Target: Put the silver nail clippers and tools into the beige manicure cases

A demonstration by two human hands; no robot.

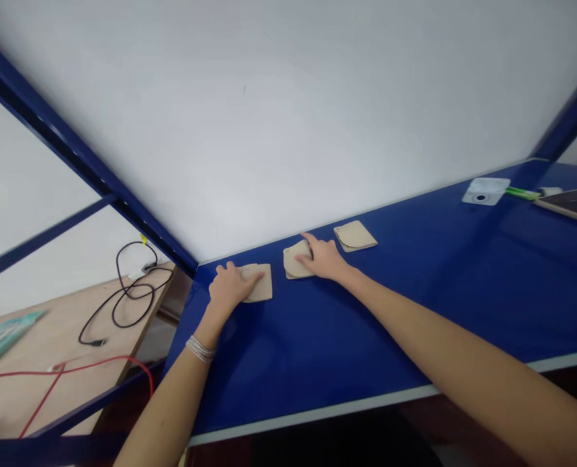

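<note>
Three flat, beige, folded squares, of paper or thin card, lie in a row along the wall side of the blue table. My left hand rests over the left edge of the first beige square, its fingers apart and thumb stretched across it. On the middle beige square lies my right hand, with thumb and index finger spread over its right part. Farther right, the third beige square lies untouched, its top layer slightly lifted. My fingers partly cover the first two squares.
The blue table meets a white wall. At its far right are a white packet with a dark circle, a green stick-like item and a dark-screened tablet. A wooden table at left holds a black cable and red cord.
</note>
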